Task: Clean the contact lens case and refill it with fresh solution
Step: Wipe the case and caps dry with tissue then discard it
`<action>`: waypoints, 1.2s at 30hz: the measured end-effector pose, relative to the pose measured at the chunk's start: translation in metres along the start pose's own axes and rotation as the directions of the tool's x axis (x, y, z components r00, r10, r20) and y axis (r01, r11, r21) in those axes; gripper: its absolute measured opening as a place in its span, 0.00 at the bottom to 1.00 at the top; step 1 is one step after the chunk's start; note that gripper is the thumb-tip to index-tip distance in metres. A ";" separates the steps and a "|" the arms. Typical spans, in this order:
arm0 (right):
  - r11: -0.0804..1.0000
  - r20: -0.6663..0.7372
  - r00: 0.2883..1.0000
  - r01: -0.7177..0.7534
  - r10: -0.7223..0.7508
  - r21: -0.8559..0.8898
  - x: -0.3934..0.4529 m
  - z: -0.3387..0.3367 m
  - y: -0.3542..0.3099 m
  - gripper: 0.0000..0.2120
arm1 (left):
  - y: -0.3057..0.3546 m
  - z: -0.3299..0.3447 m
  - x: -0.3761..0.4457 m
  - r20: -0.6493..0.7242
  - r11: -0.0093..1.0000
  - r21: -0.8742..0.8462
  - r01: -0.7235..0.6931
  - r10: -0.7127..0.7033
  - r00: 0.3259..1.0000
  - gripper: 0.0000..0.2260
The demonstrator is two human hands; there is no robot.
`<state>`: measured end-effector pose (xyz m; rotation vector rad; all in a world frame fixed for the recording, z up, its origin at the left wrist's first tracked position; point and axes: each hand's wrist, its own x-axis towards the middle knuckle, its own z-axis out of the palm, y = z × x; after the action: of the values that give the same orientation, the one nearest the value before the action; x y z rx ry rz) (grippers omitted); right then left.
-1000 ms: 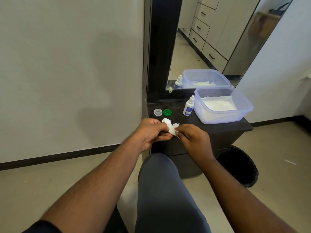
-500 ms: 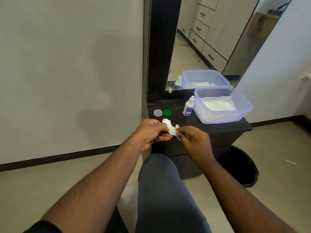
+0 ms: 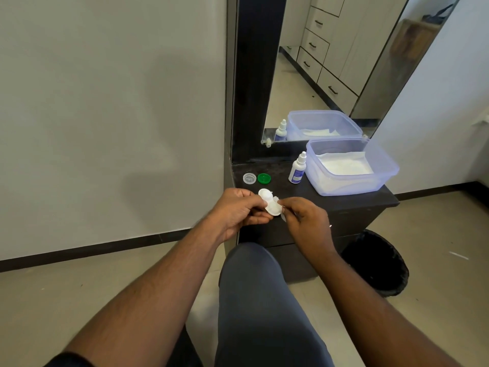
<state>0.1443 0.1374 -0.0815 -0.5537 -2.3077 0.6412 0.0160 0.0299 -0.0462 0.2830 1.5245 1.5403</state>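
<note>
Holding the white plastic two-well contact lens case (image 3: pixel 270 202) between both hands above the front left edge of the dark vanity top (image 3: pixel 344 200), I see my left hand (image 3: pixel 238 210) closed on its near end, thumb and fingers pinched around the lower well. My right hand (image 3: pixel 304 221) is closed just beside the case on its right, fingertips pinching a small scrap of white tissue (image 3: pixel 282 211) that touches the near well; the far well stands free above both hands. Behind the case, near the wall edge, lie a clear round cap (image 3: pixel 249 178) and a green round cap (image 3: pixel 264 178), side by side and apart from the hands. Further right stands a small white dropper bottle with a blue label (image 3: pixel 297 172), upright, just beside a translucent bluish rectangular plastic tub (image 3: pixel 352 186) holding white tissues. A black waste bin (image 3: pixel 375 263) sits on the floor right of the vanity.
</note>
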 end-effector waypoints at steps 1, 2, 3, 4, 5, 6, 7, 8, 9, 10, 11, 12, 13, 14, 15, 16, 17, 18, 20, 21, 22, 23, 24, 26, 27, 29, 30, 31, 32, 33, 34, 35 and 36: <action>1.000 -0.003 1.000 0.021 -0.021 0.000 0.000 -0.001 -0.001 0.10 | 0.000 0.000 0.000 0.004 1.000 0.000 -0.002 0.002 1.000 0.07; 0.999 0.001 0.999 0.048 -0.048 -0.009 0.001 -0.003 -0.001 0.10 | 0.000 -0.001 0.000 0.009 1.000 0.007 -0.005 0.005 1.000 0.06; 0.996 0.014 0.997 0.082 -0.082 -0.026 0.002 -0.005 -0.001 0.09 | 0.000 0.000 0.000 0.011 1.000 0.017 -0.011 0.011 1.000 0.06; 0.992 0.038 0.992 0.120 -0.119 -0.046 0.004 -0.008 -0.001 0.09 | 0.000 0.000 0.001 0.005 0.999 0.026 -0.018 0.017 1.000 0.06; 0.985 0.073 0.985 0.158 -0.153 -0.065 0.005 -0.010 0.000 0.09 | -0.001 -0.001 0.001 -0.005 0.999 0.034 -0.023 0.023 1.000 0.06; 0.978 0.113 0.977 0.192 -0.183 -0.082 0.006 -0.011 0.000 0.09 | -0.001 -0.001 0.000 -0.013 0.999 0.035 -0.030 0.030 0.999 0.07; 0.970 0.149 0.967 0.224 -0.209 -0.095 0.007 -0.013 -0.001 0.09 | -0.002 -0.001 0.000 -0.017 0.999 0.036 -0.037 0.038 0.999 0.07; 0.960 0.175 0.955 0.259 -0.238 -0.110 0.007 -0.014 -0.001 0.09 | -0.002 -0.002 0.000 -0.023 0.998 0.038 -0.043 0.044 0.999 0.08; 0.946 0.194 0.943 0.297 -0.269 -0.133 0.008 -0.015 -0.001 0.09 | -0.003 -0.002 0.001 -0.028 0.998 0.043 -0.048 0.049 0.998 0.08; 0.931 0.211 0.933 0.329 -0.293 -0.160 0.009 -0.016 -0.001 0.09 | -0.002 -0.002 0.001 -0.032 0.998 0.043 -0.053 0.055 0.998 0.08; 0.916 0.223 0.923 0.355 -0.313 -0.185 0.009 -0.016 -0.001 0.10 | -0.002 -0.002 0.001 -0.036 0.998 0.042 -0.057 0.058 0.998 0.08; 0.902 0.227 0.917 0.375 -0.328 -0.213 0.010 -0.018 0.001 0.11 | 0.000 0.000 0.005 -0.035 0.997 0.049 -0.063 0.064 0.997 0.08; 0.891 0.229 0.912 0.391 -0.341 -0.230 0.011 -0.019 0.002 0.12 | 0.001 0.003 0.008 -0.032 0.996 0.062 -0.068 0.070 0.997 0.08; 0.886 0.227 0.908 0.402 -0.353 -0.230 0.010 -0.018 0.002 0.13 | 0.001 0.003 0.009 -0.035 0.995 0.072 -0.069 0.072 0.997 0.07; 0.888 0.218 0.908 0.402 -0.357 -0.221 0.009 -0.018 0.003 0.14 | 0.001 0.003 0.009 -0.036 0.995 0.075 -0.070 0.073 0.997 0.07; 0.896 0.203 0.912 0.394 -0.356 -0.204 0.006 -0.018 0.004 0.14 | 0.000 0.004 0.009 -0.040 0.995 0.075 -0.069 0.072 0.997 0.07; 0.905 0.189 0.918 0.382 -0.349 -0.188 0.004 -0.017 0.005 0.15 | -0.003 0.003 0.009 -0.042 0.995 0.075 -0.065 0.068 0.997 0.07; 0.912 0.181 0.923 0.371 -0.340 -0.176 0.002 -0.017 0.006 0.15 | -0.005 0.002 0.008 -0.041 0.995 0.080 -0.060 0.063 0.997 0.07; 0.924 0.168 0.929 0.354 -0.330 -0.143 -0.001 -0.016 0.006 0.14 | -0.008 0.001 0.007 -0.033 0.995 0.089 -0.050 0.053 0.998 0.07; 0.938 0.160 0.935 0.333 -0.316 -0.098 -0.001 -0.015 0.004 0.13 | -0.008 0.000 0.006 -0.024 0.995 0.085 -0.049 0.051 0.998 0.08; 0.956 0.152 0.947 0.291 -0.284 -0.029 0.000 -0.015 0.002 0.13 | -0.008 -0.001 0.006 -0.011 0.996 0.078 -0.049 0.050 0.999 0.08; 0.972 0.145 0.962 0.229 -0.233 0.045 0.001 -0.014 0.000 0.13 | -0.007 -0.002 0.006 0.006 0.996 0.074 -0.049 0.048 0.999 0.07; 0.983 0.139 0.977 0.148 -0.162 0.110 0.003 -0.013 -0.001 0.12 | -0.007 -0.003 0.006 0.020 0.996 0.078 -0.048 0.047 0.999 0.07; 0.977 0.155 0.988 -0.047 0.015 0.206 0.005 -0.013 0.000 0.11 | -0.006 -0.003 0.005 0.034 0.996 0.081 -0.042 0.040 0.999 0.05; 0.960 0.170 0.981 -0.131 0.090 0.247 0.006 -0.012 0.001 0.10 | -0.006 -0.003 0.006 0.032 0.996 0.080 -0.039 0.037 0.999 0.05; 0.925 0.190 0.969 -0.211 0.156 0.317 0.005 -0.012 -0.002 0.09 | -0.006 -0.001 0.006 0.022 0.995 0.091 -0.034 0.032 0.999 0.04; 0.915 0.207 0.965 -0.223 0.159 0.337 0.005 -0.012 -0.004 0.09 | -0.005 -0.001 0.006 0.021 0.995 0.098 -0.029 0.027 0.999 0.04; 0.912 0.228 0.963 -0.219 0.145 0.346 0.006 -0.013 -0.007 0.10 | -0.005 -0.001 0.006 0.024 0.994 0.102 -0.025 0.022 0.999 0.04; 0.920 0.246 0.962 -0.203 0.122 0.335 0.007 -0.014 -0.009 0.11 | -0.004 -0.001 0.006 0.023 0.994 0.104 -0.020 0.018 1.000 0.04; 0.928 0.250 0.962 -0.185 0.105 0.322 0.008 -0.014 -0.010 0.12 | -0.004 -0.001 0.006 0.019 0.995 0.102 -0.016 0.014 1.000 0.05; 0.933 0.234 0.967 -0.174 0.102 0.315 0.009 -0.014 -0.009 0.12 | -0.004 -0.001 0.006 0.018 0.995 0.095 -0.014 0.012 1.000 0.05; 0.931 0.207 0.972 -0.176 0.112 0.320 0.009 -0.015 -0.007 0.12 | -0.004 -0.001 0.006 0.016 0.996 0.089 -0.012 0.011 1.000 0.04; 0.930 0.181 0.976 -0.175 0.121 0.323 0.009 -0.015 -0.004 0.11 | -0.005 -0.001 0.007 0.013 0.996 0.087 -0.010 0.009 1.000 0.04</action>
<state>0.1474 0.1432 -0.0649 -0.5312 -2.2422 1.1661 0.0137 0.0330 -0.0534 0.3500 1.5845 1.4789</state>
